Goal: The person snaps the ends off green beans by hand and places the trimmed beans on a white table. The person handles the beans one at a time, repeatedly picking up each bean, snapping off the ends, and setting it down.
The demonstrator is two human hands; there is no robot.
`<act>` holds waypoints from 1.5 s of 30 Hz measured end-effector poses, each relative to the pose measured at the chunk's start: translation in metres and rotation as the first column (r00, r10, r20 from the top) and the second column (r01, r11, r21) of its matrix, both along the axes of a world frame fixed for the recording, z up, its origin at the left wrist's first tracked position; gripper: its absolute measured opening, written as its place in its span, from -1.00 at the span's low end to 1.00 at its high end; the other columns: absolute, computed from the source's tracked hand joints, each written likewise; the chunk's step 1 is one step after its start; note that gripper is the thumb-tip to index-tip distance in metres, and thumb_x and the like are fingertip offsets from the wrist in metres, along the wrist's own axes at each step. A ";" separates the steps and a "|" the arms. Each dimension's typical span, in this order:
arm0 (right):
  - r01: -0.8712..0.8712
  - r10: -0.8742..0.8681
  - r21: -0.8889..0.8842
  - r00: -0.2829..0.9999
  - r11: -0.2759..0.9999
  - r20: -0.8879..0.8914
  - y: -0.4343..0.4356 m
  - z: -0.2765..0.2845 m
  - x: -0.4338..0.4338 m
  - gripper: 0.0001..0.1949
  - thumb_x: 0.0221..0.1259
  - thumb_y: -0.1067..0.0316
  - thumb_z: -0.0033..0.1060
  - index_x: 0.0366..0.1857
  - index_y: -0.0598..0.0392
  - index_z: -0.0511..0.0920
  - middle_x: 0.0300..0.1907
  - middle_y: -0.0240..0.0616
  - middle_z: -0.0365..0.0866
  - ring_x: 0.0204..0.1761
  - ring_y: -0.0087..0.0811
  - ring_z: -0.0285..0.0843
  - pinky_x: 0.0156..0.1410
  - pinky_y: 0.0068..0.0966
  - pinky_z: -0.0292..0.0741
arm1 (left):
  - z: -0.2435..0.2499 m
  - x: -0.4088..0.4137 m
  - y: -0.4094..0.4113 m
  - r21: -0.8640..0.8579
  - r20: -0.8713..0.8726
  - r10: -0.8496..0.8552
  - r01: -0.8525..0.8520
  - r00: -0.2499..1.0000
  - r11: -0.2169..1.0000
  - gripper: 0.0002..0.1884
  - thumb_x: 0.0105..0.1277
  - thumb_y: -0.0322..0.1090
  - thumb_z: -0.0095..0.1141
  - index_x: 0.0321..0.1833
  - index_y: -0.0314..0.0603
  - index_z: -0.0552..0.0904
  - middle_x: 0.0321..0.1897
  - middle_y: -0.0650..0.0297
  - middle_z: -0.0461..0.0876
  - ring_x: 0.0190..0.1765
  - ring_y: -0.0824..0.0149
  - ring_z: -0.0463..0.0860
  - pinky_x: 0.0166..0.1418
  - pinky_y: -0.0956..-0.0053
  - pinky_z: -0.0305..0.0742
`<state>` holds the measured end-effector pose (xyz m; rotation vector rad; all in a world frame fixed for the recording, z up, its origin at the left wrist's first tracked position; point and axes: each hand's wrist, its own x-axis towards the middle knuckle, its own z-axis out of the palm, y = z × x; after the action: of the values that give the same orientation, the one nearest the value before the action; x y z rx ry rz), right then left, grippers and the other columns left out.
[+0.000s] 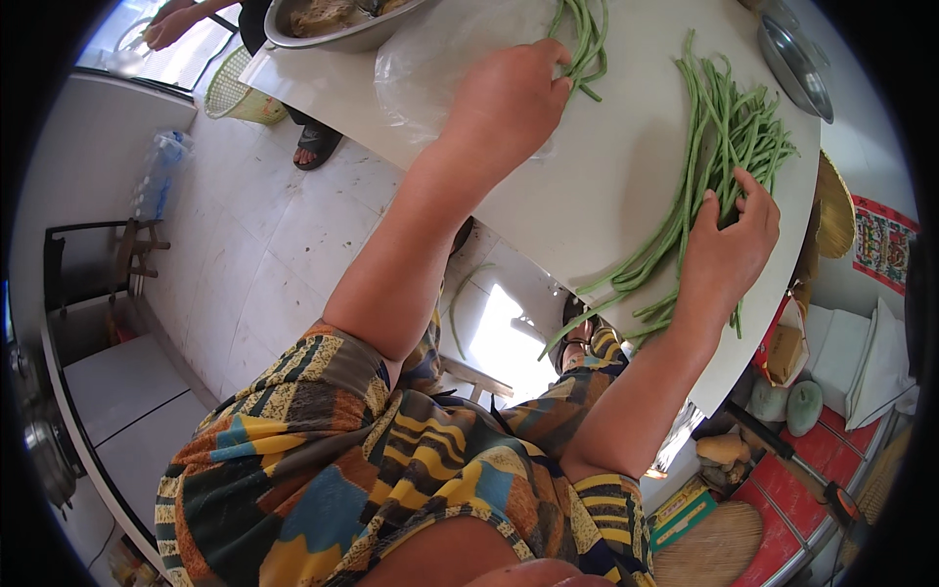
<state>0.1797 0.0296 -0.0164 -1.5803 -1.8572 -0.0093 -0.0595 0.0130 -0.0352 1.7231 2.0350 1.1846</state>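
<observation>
Long green beans [741, 136] lie in a loose pile on the pale table [594, 213], some trailing over its near edge. My right hand [730, 238] rests at the near side of this pile, thumb and fingers apart, with no bean clearly gripped. Farther up the table, my left hand [506, 99] has its fingertips closed at the side of a smaller bunch of long beans [585, 48]. The far end of that bunch runs out of the picture. A clear plastic bag [414, 81] lies spread under and beside my left hand.
A metal basin [345, 37] with food in liquid stands at the table's far left. Metal bowls [792, 70] sit by the right edge. On the floor are a plastic basket [238, 88] and a fallen bean [455, 308]. Another person's hand [172, 26] shows upper left.
</observation>
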 end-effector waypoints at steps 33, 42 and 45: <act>-0.146 0.160 0.104 0.456 0.984 -0.876 0.003 0.010 0.002 -0.78 0.48 0.43 0.28 0.10 0.25 0.62 -0.11 -0.30 0.69 -0.18 -0.56 0.60 -0.10 -0.60 0.54 | 0.033 0.094 -0.026 0.181 0.685 -0.543 0.609 0.486 0.772 -0.79 0.65 -0.34 0.02 0.08 -0.31 0.66 -0.51 0.39 0.53 -0.44 0.56 0.45 -0.31 0.58 0.40; -0.111 0.102 0.015 0.838 0.994 -0.537 0.008 -0.005 0.008 -0.80 0.47 0.38 0.30 0.05 0.19 0.67 -0.08 -0.29 0.72 -0.10 -0.51 0.65 0.00 -0.52 0.59 | 0.022 0.032 0.002 0.195 0.501 -0.307 0.240 0.809 0.951 -0.77 0.57 -0.37 0.05 0.07 -0.34 0.70 -0.59 0.28 0.50 -0.47 0.44 0.47 -0.33 0.41 0.42; -0.090 0.084 -0.002 0.941 0.996 -0.327 0.005 -0.006 0.003 -0.78 0.42 0.41 0.32 0.06 0.15 0.68 -0.06 -0.27 0.71 -0.14 -0.47 0.63 -0.01 -0.46 0.59 | 0.012 0.016 0.007 0.030 0.436 -0.145 0.147 0.888 0.989 -0.76 0.53 -0.38 0.07 0.09 -0.37 0.69 -0.57 0.20 0.56 -0.48 0.30 0.50 -0.31 0.34 0.46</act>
<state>0.1826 0.0342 -0.0220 -1.4109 -1.6656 0.2927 -0.0433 0.0203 -0.0234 1.4144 1.6094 1.3677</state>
